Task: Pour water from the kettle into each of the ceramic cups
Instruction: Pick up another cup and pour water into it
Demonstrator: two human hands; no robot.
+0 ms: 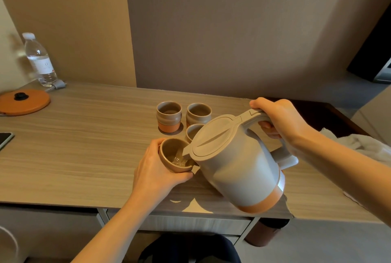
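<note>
Water is being poured: the kettle (239, 163) is tipped by its handle in the right hand (279, 120), spout over the near cup (175, 155), which is wrapped and steadied by the left hand (156, 169) on the desk (84, 146). Water is seen pooling inside. Three more cups (169, 116) are waiting just behind, apparently empty. Next, the kettle must be levelled before the rim is reached, then carried across to another cup.

Water bottle (40, 61), orange kettle base (24, 101), perhaps a phone (5, 138), white cloth (359, 144).
</note>
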